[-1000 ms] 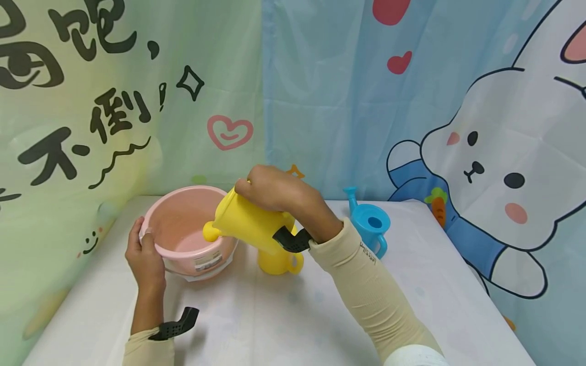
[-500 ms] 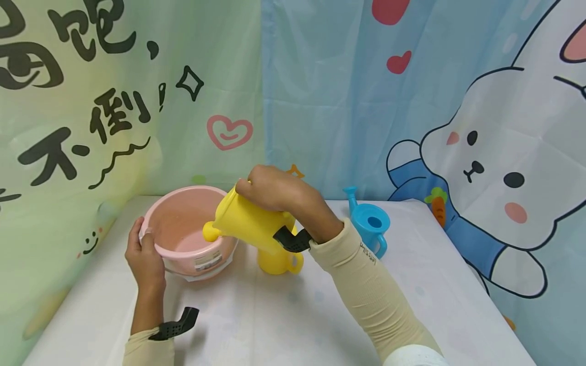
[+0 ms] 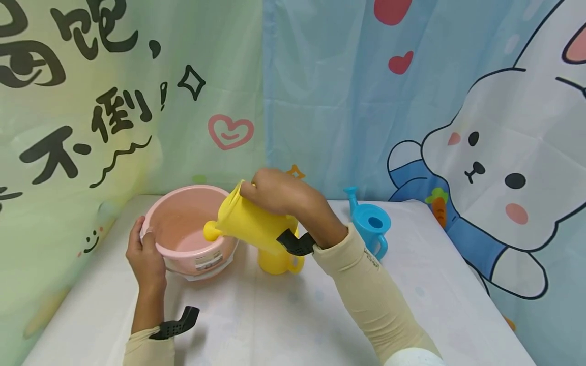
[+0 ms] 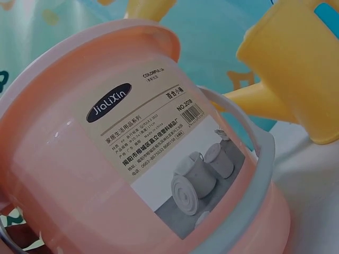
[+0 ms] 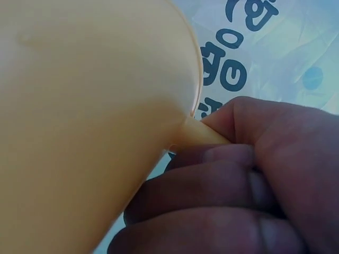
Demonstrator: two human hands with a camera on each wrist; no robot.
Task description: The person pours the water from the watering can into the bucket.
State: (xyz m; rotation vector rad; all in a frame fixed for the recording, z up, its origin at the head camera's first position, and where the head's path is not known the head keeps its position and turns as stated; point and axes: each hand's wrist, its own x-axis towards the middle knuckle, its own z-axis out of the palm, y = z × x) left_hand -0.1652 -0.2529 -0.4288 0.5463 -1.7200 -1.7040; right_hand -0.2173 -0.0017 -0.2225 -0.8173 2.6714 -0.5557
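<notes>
My left hand (image 3: pixel 147 256) grips the left rim of a pink bucket (image 3: pixel 183 260), thumb on the near side. In the left wrist view the bucket's label (image 4: pixel 159 143) and grey handle (image 4: pixel 259 159) show close up. My right hand (image 3: pixel 281 190) holds a yellow watering can (image 3: pixel 252 223) by its handle, fingers curled round it in the right wrist view. That can is tipped to the left, its round spout head (image 3: pixel 211 231) over the bucket's right rim. Behind and below it, partly hidden, a second yellow watering can (image 3: pixel 272 263) stands on the table.
A blue watering can (image 3: pixel 372 223) stands at the back right of the white-covered table (image 3: pixel 284 325), beyond my right forearm. A printed curtain (image 3: pixel 311 101) with a rabbit and lettering hangs right behind the table.
The tipped yellow watering can and my right hand have shifted very slightly right and down. My left hand and the bucket look unmoved.
</notes>
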